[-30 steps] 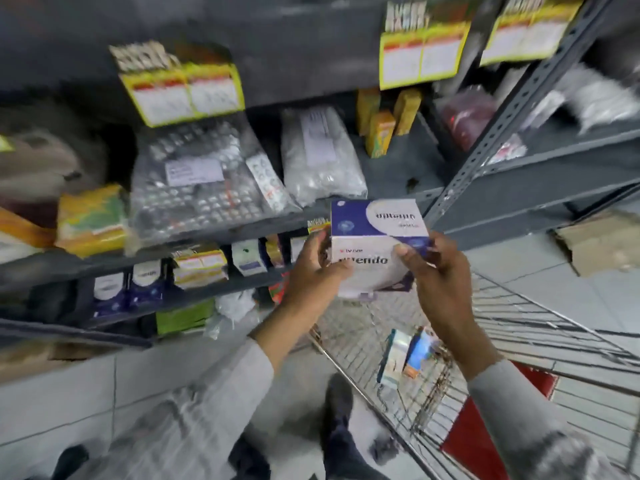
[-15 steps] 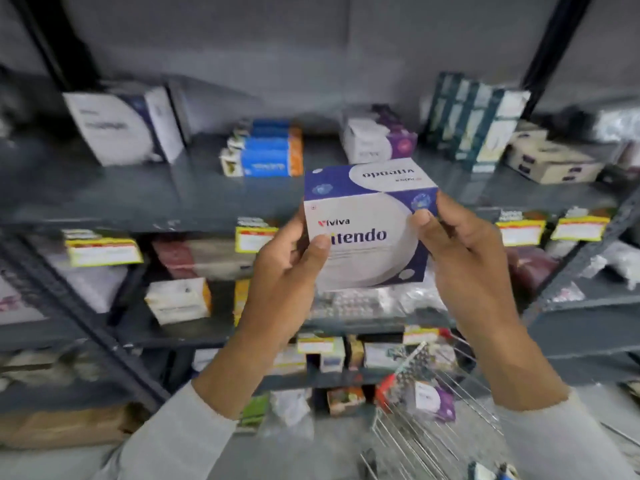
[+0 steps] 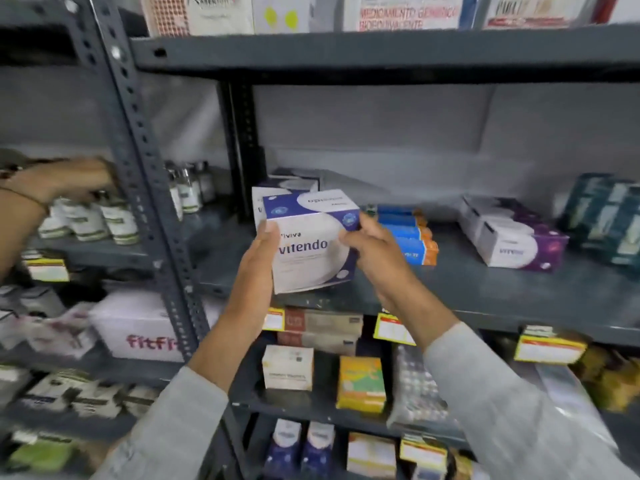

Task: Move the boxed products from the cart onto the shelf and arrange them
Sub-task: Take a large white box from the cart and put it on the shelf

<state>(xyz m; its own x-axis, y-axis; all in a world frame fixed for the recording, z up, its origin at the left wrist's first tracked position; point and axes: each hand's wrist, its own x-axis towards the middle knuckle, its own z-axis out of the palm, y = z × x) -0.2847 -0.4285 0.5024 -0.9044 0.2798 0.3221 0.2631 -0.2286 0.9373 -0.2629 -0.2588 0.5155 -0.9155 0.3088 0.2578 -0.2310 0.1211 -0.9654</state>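
Observation:
A white and blue Vitendo box (image 3: 311,242) is gripped between both hands at the front edge of the grey metal shelf (image 3: 485,292). My left hand (image 3: 258,268) clasps its left side and my right hand (image 3: 372,251) holds its right side. Behind it on the shelf stands another box of the same kind (image 3: 258,202), mostly hidden. The cart is out of view.
Blue and orange boxes (image 3: 408,237) lie right of the held box, then white and purple boxes (image 3: 512,242) and teal boxes (image 3: 602,216). A perforated upright post (image 3: 138,161) stands at left. Another person's hand (image 3: 65,180) reaches among white bottles (image 3: 86,221) on the left shelf.
The box has gone up from above the cart to the middle shelf's front edge, both hands still on it. The view has risen; the cart has dropped out of sight.

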